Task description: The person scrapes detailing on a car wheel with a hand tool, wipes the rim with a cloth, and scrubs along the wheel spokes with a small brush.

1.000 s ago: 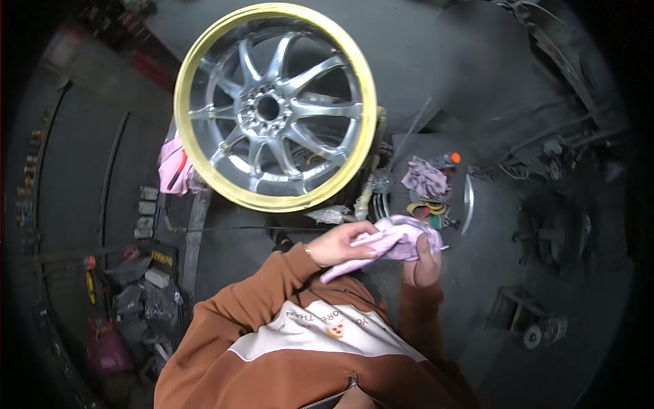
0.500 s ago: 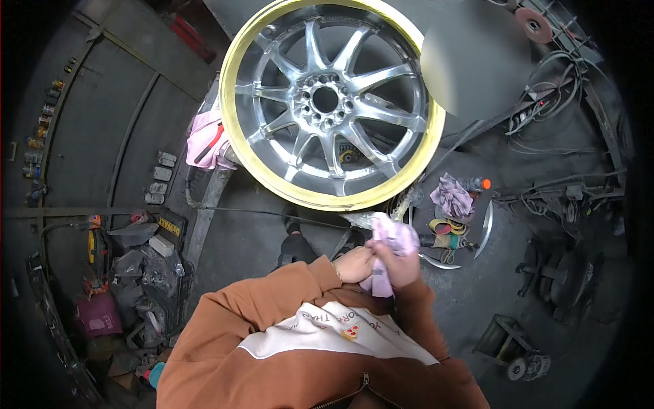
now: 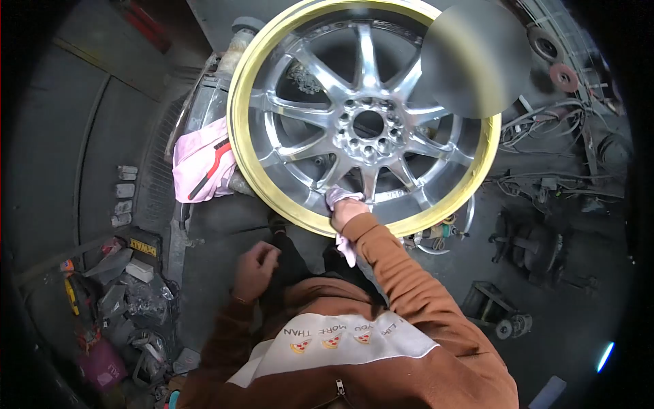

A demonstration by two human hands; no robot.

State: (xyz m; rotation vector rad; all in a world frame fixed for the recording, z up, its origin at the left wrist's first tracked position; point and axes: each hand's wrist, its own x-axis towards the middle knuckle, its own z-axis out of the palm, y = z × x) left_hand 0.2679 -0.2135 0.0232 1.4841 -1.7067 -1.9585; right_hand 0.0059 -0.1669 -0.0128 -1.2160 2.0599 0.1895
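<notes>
A polished alloy wheel point(image 3: 368, 61) with a yellow outer lip stands in front of me, its spokes facing up toward me. My right hand point(image 3: 349, 213) reaches over the near lip and presses a bunched pink cloth point(image 3: 345, 194) against the lower spokes. Part of that cloth hangs down below the hand over the lip. My left hand point(image 3: 257, 269) is away from the wheel, in front of my body, with fingers loosely bent and nothing visible in them.
Left of the wheel, a red-handled brush point(image 3: 212, 169) lies on another pink cloth point(image 3: 187, 167). A power tool point(image 3: 432, 233) is partly hidden below the lip. Cables point(image 3: 565, 119) hang at right. Bags point(image 3: 146, 293) fill the lower left, and a metal frame point(image 3: 485, 303) stands lower right.
My hands have come apart. The right one moved up onto the wheel with the pink cloth, while the left let go and swung left. My view has shifted closer to the wheel.
</notes>
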